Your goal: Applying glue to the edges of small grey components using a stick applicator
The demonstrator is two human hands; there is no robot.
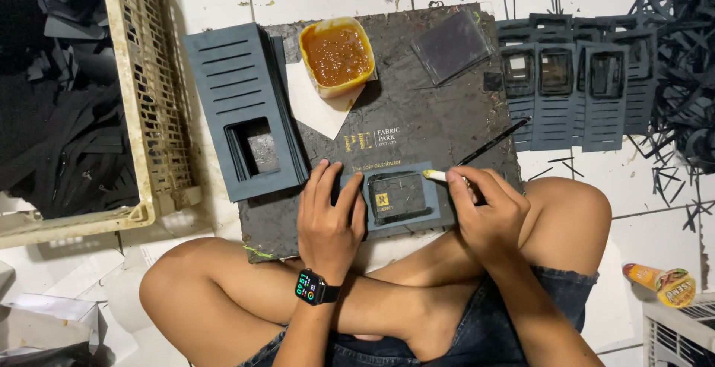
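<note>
While the left hand [326, 214] presses flat on it, the small frame piece [400, 197] looks thin, light, flexible; best pinned at its border. Right hand [484, 204] grips a brush [488, 143].

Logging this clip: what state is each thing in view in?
Left hand: flat, pressing the frame.
Right hand: gripping the brush.
Brush: tilted, tip at the frame's edge.
Frame: flat on the board.
Glue tub: open, partly full.
Panel stack: flat, on the board's left edge.
Crate: holding dark scraps.
</note>
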